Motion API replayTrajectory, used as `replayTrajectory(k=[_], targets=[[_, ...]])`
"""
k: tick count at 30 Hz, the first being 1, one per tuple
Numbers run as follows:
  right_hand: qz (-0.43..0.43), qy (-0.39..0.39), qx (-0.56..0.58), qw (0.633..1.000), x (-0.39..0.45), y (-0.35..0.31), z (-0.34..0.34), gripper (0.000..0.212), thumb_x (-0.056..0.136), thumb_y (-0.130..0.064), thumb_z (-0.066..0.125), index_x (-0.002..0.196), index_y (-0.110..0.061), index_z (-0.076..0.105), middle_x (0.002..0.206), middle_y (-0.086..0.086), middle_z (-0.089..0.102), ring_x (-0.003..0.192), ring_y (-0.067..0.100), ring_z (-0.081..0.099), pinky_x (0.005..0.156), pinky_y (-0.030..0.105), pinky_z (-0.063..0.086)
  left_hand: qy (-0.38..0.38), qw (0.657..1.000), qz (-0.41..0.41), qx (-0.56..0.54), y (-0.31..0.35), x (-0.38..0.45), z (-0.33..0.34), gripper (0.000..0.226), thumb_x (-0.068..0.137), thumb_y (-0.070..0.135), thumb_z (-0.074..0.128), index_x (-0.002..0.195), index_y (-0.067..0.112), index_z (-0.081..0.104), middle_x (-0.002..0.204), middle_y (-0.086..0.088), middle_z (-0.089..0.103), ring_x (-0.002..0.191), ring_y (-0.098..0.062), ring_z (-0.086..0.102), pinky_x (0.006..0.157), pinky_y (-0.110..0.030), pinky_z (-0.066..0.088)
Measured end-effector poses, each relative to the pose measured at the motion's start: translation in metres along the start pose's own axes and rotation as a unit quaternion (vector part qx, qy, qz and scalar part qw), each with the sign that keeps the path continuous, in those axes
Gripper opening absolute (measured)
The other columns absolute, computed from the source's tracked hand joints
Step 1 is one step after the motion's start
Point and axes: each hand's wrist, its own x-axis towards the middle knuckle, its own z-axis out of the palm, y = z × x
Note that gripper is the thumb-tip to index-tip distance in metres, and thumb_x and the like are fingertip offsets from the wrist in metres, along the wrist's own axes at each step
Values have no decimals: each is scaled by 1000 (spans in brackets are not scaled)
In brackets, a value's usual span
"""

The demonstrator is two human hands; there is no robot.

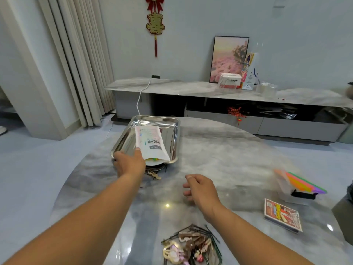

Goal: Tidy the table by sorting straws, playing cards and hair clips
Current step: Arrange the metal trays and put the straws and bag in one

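Centrally, bare table, hands flanking

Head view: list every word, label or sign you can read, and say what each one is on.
"喜": gold character on the red wall hanging.
White straw packet in the metal tray: large Chinese characters, upside down, too blurred to read.
White box on the sideboard: dark brand word, blurred.
Playing card pack: print too small to read.

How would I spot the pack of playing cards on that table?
Start at the round marble table and look to its right edge, nearer than the clear box of bright straws. The card pack lies flat there, the only flat rectangle with red and yellow print.
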Motion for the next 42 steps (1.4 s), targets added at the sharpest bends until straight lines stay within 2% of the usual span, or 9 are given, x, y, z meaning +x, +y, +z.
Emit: replayTrajectory(k=[3, 5, 8, 13, 16, 21, 27, 37, 42], targets=[[72, -10, 61, 995, 36, -17, 15, 17, 98, -19, 47, 95, -6, 57, 81, 12, 52, 69, 26, 51, 54, 32, 43, -36, 983, -131, -126, 9, 27, 9, 68, 94, 32, 61, 143, 2, 27, 113, -17, 56, 93, -33, 64, 74, -41, 57], [102, -11, 83, 991, 62, -30, 27, 15, 99, -20, 48, 92, -8, 53, 85, 14, 52, 68, 28, 55, 54, 32, 48, -78, 978, -144, -129, 6, 35, 11, 53, 94, 23, 63, 132, -5, 40, 84, -16, 55, 66, -24, 58, 50, -31, 56], [111, -19, 83, 990, 96, -41, 47, 16, 100, -26, 49, 93, -12, 54, 96, 16, 64, 72, 27, 67, 52, 30, 57, -123, 971, -157, -131, -6, 50, 17, 35, 95, 12, 61, 122, -7, 48, 77, -17, 53, 59, -21, 52, 33, -23, 49], [136, -13, 85, 987, 127, -36, 70, 3, 94, -9, 57, 95, -5, 57, 101, 18, 67, 73, 33, 69, 46, 31, 57, -161, 972, -105, -137, -6, 65, 17, 15, 100, 9, 50, 111, 0, 51, 118, -19, 57, 85, -26, 62, 61, -31, 55], [130, 23, 172, 976, 133, -29, 69, 15, 90, 5, 55, 103, -1, 61, 104, 23, 66, 79, 41, 68, 55, 39, 61, -182, 974, -48, -124, 12, 65, 15, 13, 101, 11, 46, 109, 2, 51, 120, -14, 55, 99, -28, 63, 64, -31, 56], [60, 81, 202, 974, 105, -28, 23, 27, 93, 1, 43, 107, -2, 66, 100, 22, 69, 78, 35, 71, 51, 30, 57, -246, 963, 41, -103, 42, 37, 23, 10, 102, 13, 44, 99, 8, 52, 112, -9, 59, 96, -26, 66, 68, -32, 58], [28, 187, 167, 968, 57, -16, -61, 21, 99, -9, 44, 89, -8, 62, 73, 11, 67, 52, 22, 62, 54, 33, 55, -310, 945, 57, -91, 44, -40, 79, 9, 102, 12, 44, 98, 9, 51, 105, -6, 60, 89, -25, 66, 66, -36, 61], [95, 261, 251, 927, 40, 32, -119, 19, 99, -28, 52, 105, -12, 59, 102, 17, 66, 83, 33, 67, 49, 30, 54, -334, 942, 3, -16, -6, -111, 132, 12, 94, -2, 55, 94, 4, 45, 105, -12, 47, 72, -11, 47, 38, -11, 43], [86, 260, 143, 951, 39, 27, -128, 38, 95, -7, 47, 133, -14, 44, 118, 9, 58, 82, 27, 62, 51, 32, 57, -319, 948, -3, 9, -11, -108, 128, 38, 91, -6, 58, 125, 2, 44, 115, -12, 46, 64, -9, 52, 39, -10, 43]])
